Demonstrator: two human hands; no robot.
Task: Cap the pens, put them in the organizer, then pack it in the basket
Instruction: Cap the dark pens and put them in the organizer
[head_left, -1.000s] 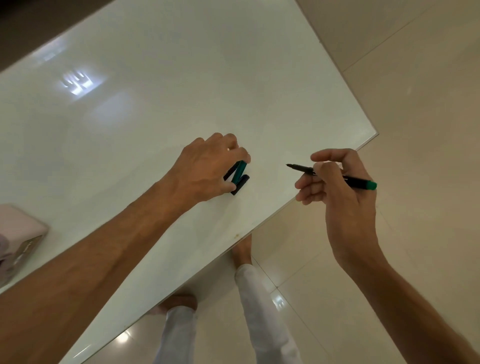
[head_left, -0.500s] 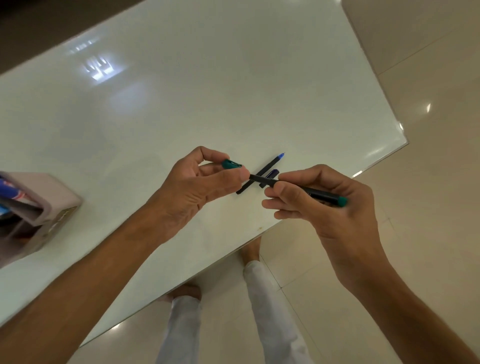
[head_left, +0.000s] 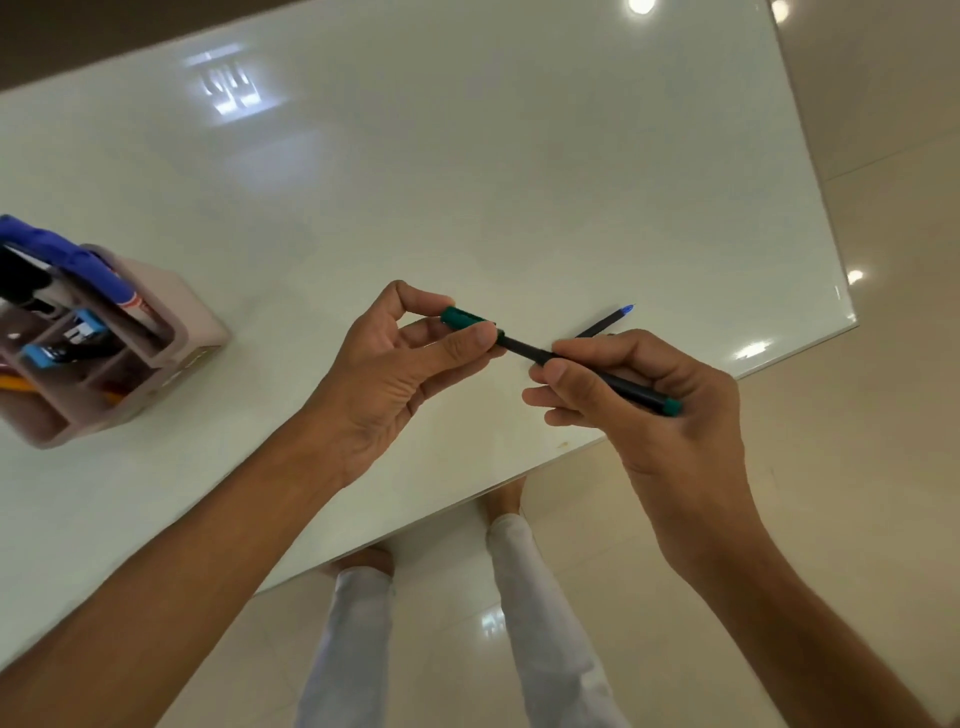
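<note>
While the right hand (head_left: 649, 410) grips the green pen (head_left: 587, 371), its long axis runs up-left into the green cap (head_left: 465, 318) pinched by the left hand (head_left: 395, 364), just above the table's (head_left: 467, 156) near edge.

The organizer (head_left: 104, 343) stands on the counter (head_left: 467, 156) at the far left, markers (head_left: 78, 265) in its compartments. Near the counter's right corner both hands meet over a pen (head_left: 571, 364); just behind them lies another pen (head_left: 608, 322).
</note>
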